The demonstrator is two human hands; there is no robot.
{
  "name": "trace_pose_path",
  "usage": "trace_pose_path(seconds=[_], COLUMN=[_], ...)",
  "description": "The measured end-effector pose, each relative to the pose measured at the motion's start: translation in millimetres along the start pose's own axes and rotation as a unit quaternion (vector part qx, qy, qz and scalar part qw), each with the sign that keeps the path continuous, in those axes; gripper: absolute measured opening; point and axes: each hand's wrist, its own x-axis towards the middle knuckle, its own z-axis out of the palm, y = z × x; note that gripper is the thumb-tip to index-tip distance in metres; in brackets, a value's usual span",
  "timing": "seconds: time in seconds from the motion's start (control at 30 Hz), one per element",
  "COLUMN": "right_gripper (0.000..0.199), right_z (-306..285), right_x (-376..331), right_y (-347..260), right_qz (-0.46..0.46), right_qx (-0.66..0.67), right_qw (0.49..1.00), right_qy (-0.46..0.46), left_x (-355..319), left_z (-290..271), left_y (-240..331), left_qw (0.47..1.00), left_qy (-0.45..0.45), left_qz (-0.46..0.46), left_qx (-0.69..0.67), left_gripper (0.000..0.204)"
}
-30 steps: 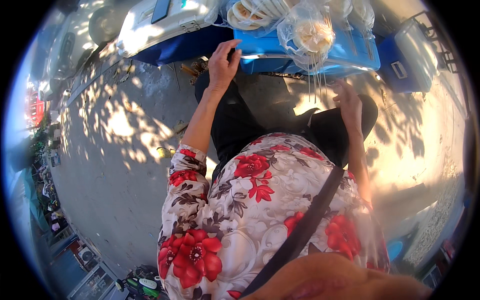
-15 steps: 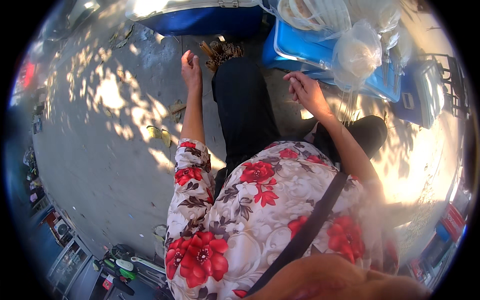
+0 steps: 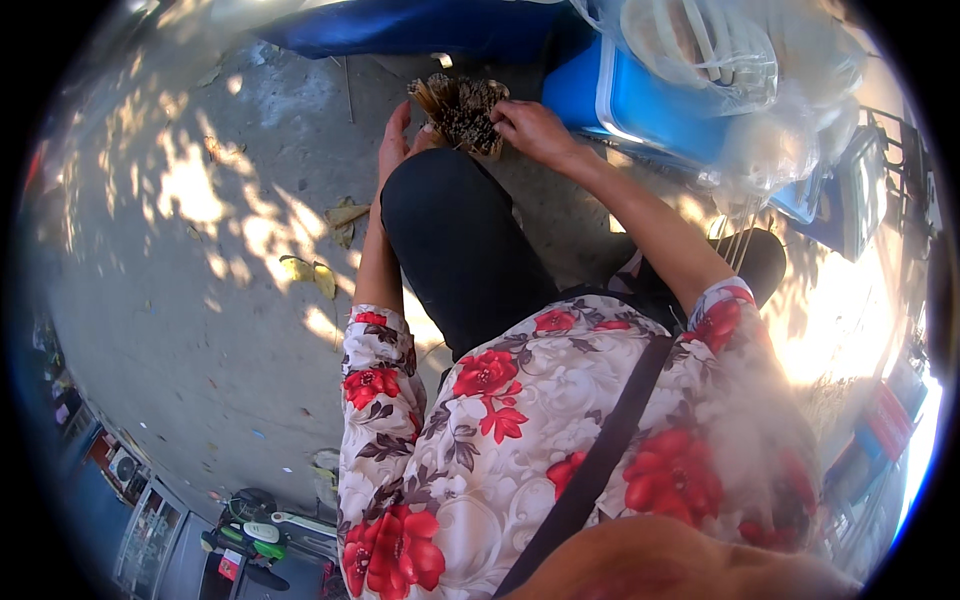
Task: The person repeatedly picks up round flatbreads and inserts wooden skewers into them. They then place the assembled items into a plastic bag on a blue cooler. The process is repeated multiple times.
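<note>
A thick bundle of thin brown sticks [image 3: 468,112] stands on end just beyond my raised knee, its cut tips facing up. At its right edge my right hand [image 3: 532,130] has its fingers pinched together on the sticks. My left hand [image 3: 396,138] is at the bundle's left side, fingers pointing up and apart from the thumb. My knee hides part of that hand and the bundle's lower end, so I cannot tell whether the left palm touches the sticks.
A dark blue box [image 3: 410,30] lies beyond the bundle. To the right stands a bright blue cooler box [image 3: 640,100] with clear plastic bags [image 3: 780,150] on and beside it. Dry leaves [image 3: 310,272] lie on the concrete ground [image 3: 180,330]. Black trousers [image 3: 455,240] cover my raised leg.
Both hands have come to the stick bundle: the right moved left and forward onto its edge, the left shifted slightly right. My knee moved a little left, and the view shifted.
</note>
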Motion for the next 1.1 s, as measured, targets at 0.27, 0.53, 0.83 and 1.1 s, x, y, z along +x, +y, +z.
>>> trace_pose_path(seconds=[0.27,0.53,0.83,1.1], right_gripper=[0.015,0.016,0.014,0.019], right_z=[-25.1,-41.3,-29.0,-20.1], right_x=[-22.0,-27.8,-28.1,-24.9], right_y=[-8.6,0.8,-14.8,-32.9], right_qz=[0.054,0.105,0.037,0.007], right_qx=[0.049,0.033,0.008,-0.027], right_qw=[0.997,0.994,0.999,0.996], right_qy=[0.029,0.029,-0.012,-0.086], left_x=[-22.5,-27.9,-30.3,-21.5], left_z=[17.8,17.5,20.6,21.1], left_y=[-5.5,-5.2,-5.4,-19.9], left_qw=[0.999,0.997,0.990,0.988], left_qy=[-0.040,-0.035,-0.002,0.007], left_qz=[-0.015,0.032,0.057,0.079], left_qx=[-0.007,0.059,0.125,0.135], left_gripper=[0.061,0.050,0.042,0.039])
